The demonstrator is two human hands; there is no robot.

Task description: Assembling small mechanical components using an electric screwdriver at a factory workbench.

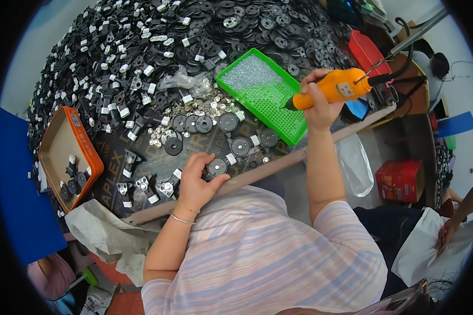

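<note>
Striped shirt fabric (263, 247) lies nearest. Just ahead, the left hand (194, 185) holds a black wheel (217, 167) at its fingertips; rightward, the right hand (319, 105) grips an orange power screwdriver (358, 80). Left of the left hand, brackets (143, 185) show no wheels; farther left, an orange tray (84, 140) carries a few seemingly finished pieces (81, 180). Beyond both hands, a large heap (142, 47) apparently remains.

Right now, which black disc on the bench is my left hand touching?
The black disc held in your left hand, with a white piece at its upper right; the other discs lie clear of that hand.
</note>
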